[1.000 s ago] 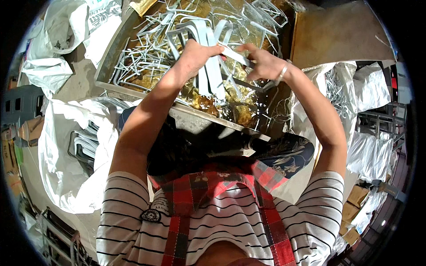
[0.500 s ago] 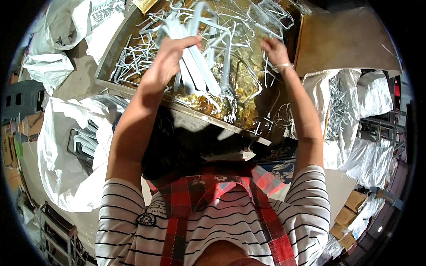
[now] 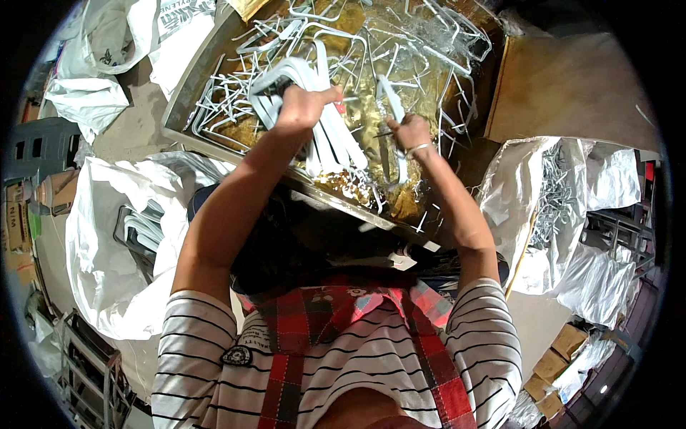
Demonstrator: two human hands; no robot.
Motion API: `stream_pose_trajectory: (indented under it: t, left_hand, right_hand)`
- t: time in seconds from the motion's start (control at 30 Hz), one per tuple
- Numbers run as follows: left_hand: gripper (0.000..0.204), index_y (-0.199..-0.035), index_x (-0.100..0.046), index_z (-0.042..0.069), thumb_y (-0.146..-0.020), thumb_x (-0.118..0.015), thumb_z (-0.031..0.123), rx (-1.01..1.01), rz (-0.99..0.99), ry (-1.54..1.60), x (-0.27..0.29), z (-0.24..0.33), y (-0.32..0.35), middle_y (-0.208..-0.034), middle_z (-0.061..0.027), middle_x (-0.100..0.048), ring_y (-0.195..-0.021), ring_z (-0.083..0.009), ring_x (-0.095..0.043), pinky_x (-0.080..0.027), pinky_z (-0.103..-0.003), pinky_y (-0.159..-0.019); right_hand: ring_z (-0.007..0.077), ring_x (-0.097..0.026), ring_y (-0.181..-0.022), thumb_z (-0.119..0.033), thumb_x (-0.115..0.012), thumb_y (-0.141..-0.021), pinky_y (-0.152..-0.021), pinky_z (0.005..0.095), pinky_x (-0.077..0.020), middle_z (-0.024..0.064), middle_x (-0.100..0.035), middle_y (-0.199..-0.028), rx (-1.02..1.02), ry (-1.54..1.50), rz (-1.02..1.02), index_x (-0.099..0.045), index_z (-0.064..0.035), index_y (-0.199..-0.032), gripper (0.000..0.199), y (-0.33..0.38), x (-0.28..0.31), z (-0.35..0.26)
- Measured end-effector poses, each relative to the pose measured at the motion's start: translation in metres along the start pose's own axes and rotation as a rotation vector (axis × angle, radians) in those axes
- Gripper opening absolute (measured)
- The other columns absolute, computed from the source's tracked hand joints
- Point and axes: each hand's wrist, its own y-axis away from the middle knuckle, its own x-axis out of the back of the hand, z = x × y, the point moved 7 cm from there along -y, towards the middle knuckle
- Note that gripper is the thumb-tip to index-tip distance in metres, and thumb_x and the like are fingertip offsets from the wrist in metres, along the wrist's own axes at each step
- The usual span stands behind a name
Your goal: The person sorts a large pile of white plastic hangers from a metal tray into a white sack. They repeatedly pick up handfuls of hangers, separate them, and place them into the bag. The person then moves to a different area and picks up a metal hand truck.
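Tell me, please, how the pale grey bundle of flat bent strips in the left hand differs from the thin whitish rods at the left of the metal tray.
The bundle has broad strips, while the rods are narrow. The bundle is stacked roughly parallel; the rods lie crisscrossed. The left hand grips the bundle, whereas the rods lie in the tray. Both are pale.

The bare left hand (image 3: 304, 107) is clenched with its back upward, thumb stretched rightward and the other fingers curled mostly out of sight, at the end of a forearm (image 3: 243, 175) slanting forward and inward. The bare right hand (image 3: 412, 132), slightly nearer the body, is curled tightly, its forearm (image 3: 457, 189) angled inward from a bent elbow.
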Motion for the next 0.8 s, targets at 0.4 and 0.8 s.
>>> stream_pose_trajectory:
  t: [0.4, 0.8]
  left_hand:
    - [0.017, -0.091, -0.058, -0.006, -0.080, -0.064, 0.006, 0.173, -0.160, 0.405, -0.035, 0.008, 0.013, -0.073, -0.0082, -0.060, -0.056, -0.0149, -0.059, -0.052, -0.027, -0.046]
    - [0.022, -0.098, -0.056, -0.011, -0.082, -0.057, 0.004, 0.071, -0.010, 0.425, -0.015, 0.024, 0.014, -0.083, -0.0175, -0.062, -0.069, -0.0245, -0.064, -0.056, -0.033, -0.061]
  right_hand:
    - [0.0408, -0.058, -0.066, -0.012, -0.056, -0.081, -0.059, 0.0438, -0.0464, 0.0229, -0.058, -0.069, 0.670, -0.163, -0.024, -0.039, 0.0029, -0.098, 0.028, 0.106, 0.025, -0.108]
    - [0.0217, -0.057, -0.072, -0.005, -0.062, -0.079, -0.067, 0.0359, -0.0472, 0.0122, -0.060, -0.079, 0.630, -0.087, -0.050, -0.039, -0.0032, -0.124, 0.051, 0.124, 0.010, -0.077]
